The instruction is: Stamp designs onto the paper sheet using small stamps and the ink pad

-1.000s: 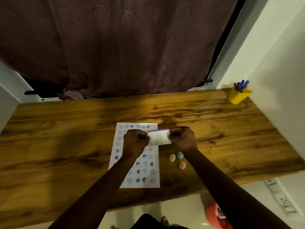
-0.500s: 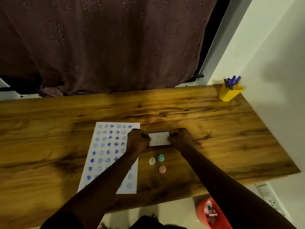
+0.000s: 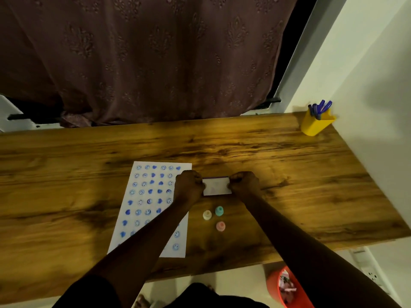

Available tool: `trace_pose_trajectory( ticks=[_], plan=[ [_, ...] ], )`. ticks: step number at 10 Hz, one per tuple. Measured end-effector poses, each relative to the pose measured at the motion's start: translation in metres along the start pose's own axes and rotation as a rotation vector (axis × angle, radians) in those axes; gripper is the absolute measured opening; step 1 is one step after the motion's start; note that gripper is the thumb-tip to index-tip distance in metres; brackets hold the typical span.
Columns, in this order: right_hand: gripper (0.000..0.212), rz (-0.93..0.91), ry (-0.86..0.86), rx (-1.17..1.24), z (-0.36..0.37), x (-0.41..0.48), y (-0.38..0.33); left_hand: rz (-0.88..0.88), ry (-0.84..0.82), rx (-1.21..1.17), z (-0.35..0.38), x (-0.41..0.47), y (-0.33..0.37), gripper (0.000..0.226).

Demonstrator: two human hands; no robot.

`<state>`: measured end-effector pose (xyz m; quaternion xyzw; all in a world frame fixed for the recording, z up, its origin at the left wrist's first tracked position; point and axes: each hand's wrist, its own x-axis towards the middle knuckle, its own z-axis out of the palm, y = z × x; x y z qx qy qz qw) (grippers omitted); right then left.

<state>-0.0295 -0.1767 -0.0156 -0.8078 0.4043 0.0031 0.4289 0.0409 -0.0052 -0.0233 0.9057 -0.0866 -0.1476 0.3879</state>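
Ink pad (image 3: 216, 186) gripped by both hands (image 3: 189, 185), three stamps (image 3: 219, 211) nearby.

blue-stamped paper sheet (image 3: 142, 210) (white), yellow cup (image 3: 314, 125)

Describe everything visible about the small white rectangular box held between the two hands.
The white box, presumably the ink pad, is a small flat rectangle with a plain pale top and a thin purple edge along its far side. It sits low over the wooden table, just right of the stamped paper sheet and beyond three small stamps. The left hand pinches its left end, the right hand its right end. Whether it is open is unclear.
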Motion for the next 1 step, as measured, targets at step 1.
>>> trace_pose_trajectory(
  ticks=[1],
  plan=[
    [0.026, -0.063, 0.0, -0.06, -0.0013, -0.0039, -0.0085, 0.028, 0.096, -0.058, -0.0105, -0.0023, 0.0074, 0.036]
  ],
)
